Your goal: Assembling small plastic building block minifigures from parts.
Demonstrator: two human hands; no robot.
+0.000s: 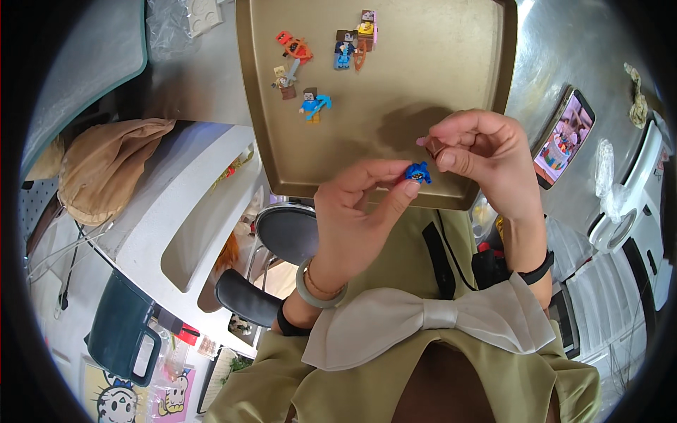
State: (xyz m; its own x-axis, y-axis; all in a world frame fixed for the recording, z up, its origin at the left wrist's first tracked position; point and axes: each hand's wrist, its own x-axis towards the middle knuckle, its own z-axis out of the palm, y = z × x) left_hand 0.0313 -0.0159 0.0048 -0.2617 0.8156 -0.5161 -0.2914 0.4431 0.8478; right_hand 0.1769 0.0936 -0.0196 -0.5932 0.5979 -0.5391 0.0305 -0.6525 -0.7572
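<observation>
Pinched between the thumb and fingers of my left hand (356, 211) is a blue toy minifigure torso (418, 173), low over the near edge of a gold-brown metal tray (437, 63). Just above it and to the right, my right hand (497, 151) grips a small brown piece with a pink bit (431, 145); its exact kind is partly hidden by the fingers. The two pieces are close but apart. On the tray lie several assembled minifigures, among them a blue-shirted one (310, 106) with a light-blue pickaxe and a red-orange one (294, 47).
Right of the tray, a phone (566, 137) with a lit screen lies on the metal table. A white shelf unit (176, 190) stands at the left with a brown cloth bag (109, 166) beside it. Below are a black-seated chair (288, 231) and a dark green jug (120, 324).
</observation>
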